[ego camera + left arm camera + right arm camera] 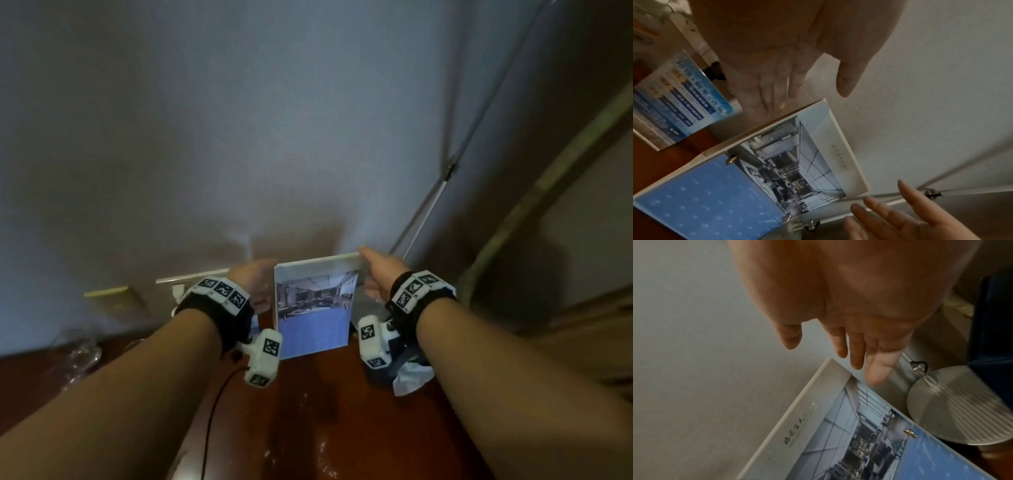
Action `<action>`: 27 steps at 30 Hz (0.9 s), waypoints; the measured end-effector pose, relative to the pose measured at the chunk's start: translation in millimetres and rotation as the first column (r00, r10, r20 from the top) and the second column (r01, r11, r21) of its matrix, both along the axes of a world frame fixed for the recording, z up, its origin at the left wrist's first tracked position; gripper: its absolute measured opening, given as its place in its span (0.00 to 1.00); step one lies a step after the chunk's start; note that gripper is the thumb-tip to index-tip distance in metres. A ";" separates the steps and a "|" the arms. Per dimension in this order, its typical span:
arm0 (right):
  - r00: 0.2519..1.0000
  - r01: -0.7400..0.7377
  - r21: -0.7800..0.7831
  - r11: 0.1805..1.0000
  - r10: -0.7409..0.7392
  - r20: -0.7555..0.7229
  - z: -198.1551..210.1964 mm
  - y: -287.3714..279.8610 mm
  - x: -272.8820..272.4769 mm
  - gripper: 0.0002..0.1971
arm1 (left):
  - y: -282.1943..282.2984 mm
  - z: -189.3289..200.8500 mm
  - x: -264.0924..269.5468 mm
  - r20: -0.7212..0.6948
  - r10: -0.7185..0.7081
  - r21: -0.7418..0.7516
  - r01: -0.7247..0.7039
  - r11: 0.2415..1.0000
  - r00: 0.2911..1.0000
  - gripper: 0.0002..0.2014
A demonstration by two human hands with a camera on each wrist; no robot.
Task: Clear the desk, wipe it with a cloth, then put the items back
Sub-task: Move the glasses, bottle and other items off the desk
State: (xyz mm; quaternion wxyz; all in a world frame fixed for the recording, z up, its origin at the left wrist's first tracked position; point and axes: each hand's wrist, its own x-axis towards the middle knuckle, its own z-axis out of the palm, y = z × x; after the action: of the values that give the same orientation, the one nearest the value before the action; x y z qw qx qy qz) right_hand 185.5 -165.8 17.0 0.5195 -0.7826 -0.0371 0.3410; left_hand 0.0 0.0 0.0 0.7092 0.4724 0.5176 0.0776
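A desk calendar (315,308) with a building photo above a blue date grid stands upright on the dark red wooden desk (325,418), close to the wall. My left hand (251,284) is at its left edge, fingers (768,91) straight and relaxed beside the top corner of the calendar (777,170). My right hand (376,274) is at the top right corner, fingers (875,373) extended over the edge of the calendar (859,443). Neither hand curls round it; I cannot tell whether they touch it. The right hand (890,216) shows spread fingers in the left wrist view.
A blue printed card in a clear stand (680,100) sits left of the calendar. A round metal lamp base (962,405) stands to its right, the pole (428,212) rising along the wall. Clear glassware (80,349), a black cable (212,411) and crumpled white material (411,377) lie on the desk.
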 end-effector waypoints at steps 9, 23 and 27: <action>0.985 -0.167 0.027 0.986 0.168 -0.035 -30.7 26.6 36.9 0.12 | -10.5 -6.3 26.7 -0.008 0.054 0.060 -0.053 0.997 0.999 0.20; 0.895 -0.418 -0.031 0.908 0.417 0.161 -44.7 15.0 55.7 0.13 | -23.1 -7.2 35.6 -0.482 -0.121 0.452 0.364 0.815 0.868 0.41; 0.826 -0.468 -0.160 0.869 0.494 0.271 -47.2 9.9 56.6 0.20 | -22.4 -14.2 34.2 -0.501 -0.129 0.470 0.394 0.790 0.856 0.39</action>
State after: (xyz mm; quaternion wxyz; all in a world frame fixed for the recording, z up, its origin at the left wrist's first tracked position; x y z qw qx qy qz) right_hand 242.1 -155.9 -30.2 0.3705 -0.8124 -0.2975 0.3381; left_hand 34.2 -22.4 -14.2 0.4072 0.7315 0.5467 0.0133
